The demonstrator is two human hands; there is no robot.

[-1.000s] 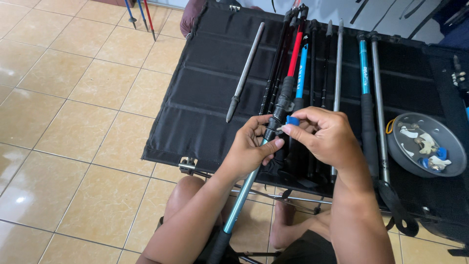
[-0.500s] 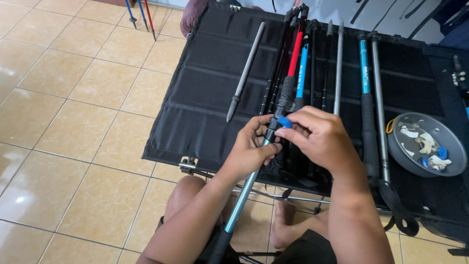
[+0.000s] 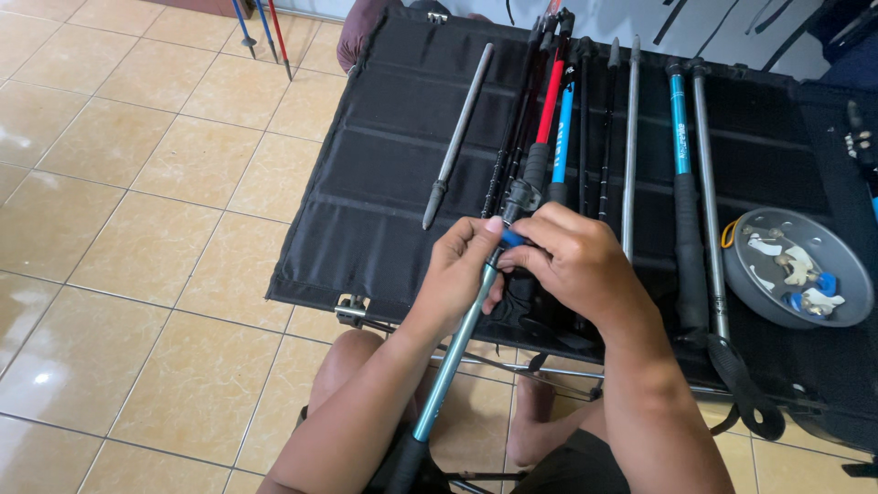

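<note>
My left hand (image 3: 462,272) grips a teal trekking pole (image 3: 448,366) just below its black clamp collar (image 3: 522,197). The pole runs from my lap up over the front edge of a black fabric table (image 3: 384,192). My right hand (image 3: 572,261) pinches a small blue part (image 3: 512,239) against the pole near the collar. Beyond my hands, several pole sections lie side by side on the table, among them a red one (image 3: 551,96), a blue one (image 3: 564,128) and a loose grey section (image 3: 456,133).
A grey round dish (image 3: 846,274) with small white and blue parts sits at the table's right. Two longer poles (image 3: 681,174) lie beside it. The floor is tan tile (image 3: 137,229); more poles (image 3: 265,27) stand at the far left. My bare knees are under the table edge.
My right hand has slid the small blue part leftward and down against the pole beside the collar. My left hand keeps its grip on the pole.
</note>
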